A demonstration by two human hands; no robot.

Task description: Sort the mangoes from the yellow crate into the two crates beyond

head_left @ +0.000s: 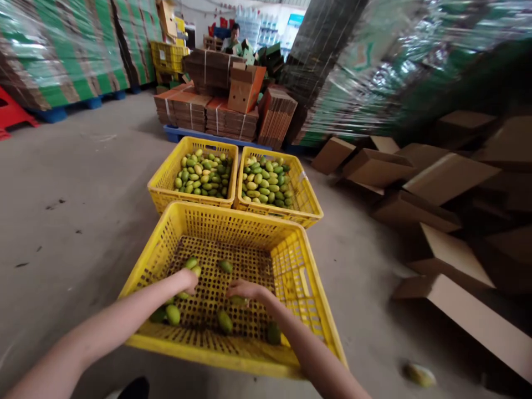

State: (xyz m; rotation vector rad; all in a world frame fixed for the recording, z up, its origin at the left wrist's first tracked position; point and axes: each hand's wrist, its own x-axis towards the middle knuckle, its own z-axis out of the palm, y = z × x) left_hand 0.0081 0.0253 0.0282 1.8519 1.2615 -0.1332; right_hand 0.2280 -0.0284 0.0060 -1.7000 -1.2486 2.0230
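A yellow perforated plastic crate (310,321) stands in front of me with several green mangoes scattered on its floor. My left hand (188,280) is inside it at the left, closed against a yellowish-green mango (197,271); its fingertips are partly hidden. Another mango (190,262) lies just beyond that one. To the right, my right hand (245,289) curls over a mango (238,300) that shows below the fingers. Loose mangoes lie around both hands: one farther back (225,266), one nearer me (225,321), one at the left (173,315) and a dark one at the right (273,333).
Two yellow crates, left (191,199) and right (307,208), hold many mangoes behind mine. Flattened cartons (183,105) sit on a blue pallet (178,133). Open cardboard boxes (453,177) litter the right side. One mango (419,375) lies on the floor. A person (233,37) is far back.
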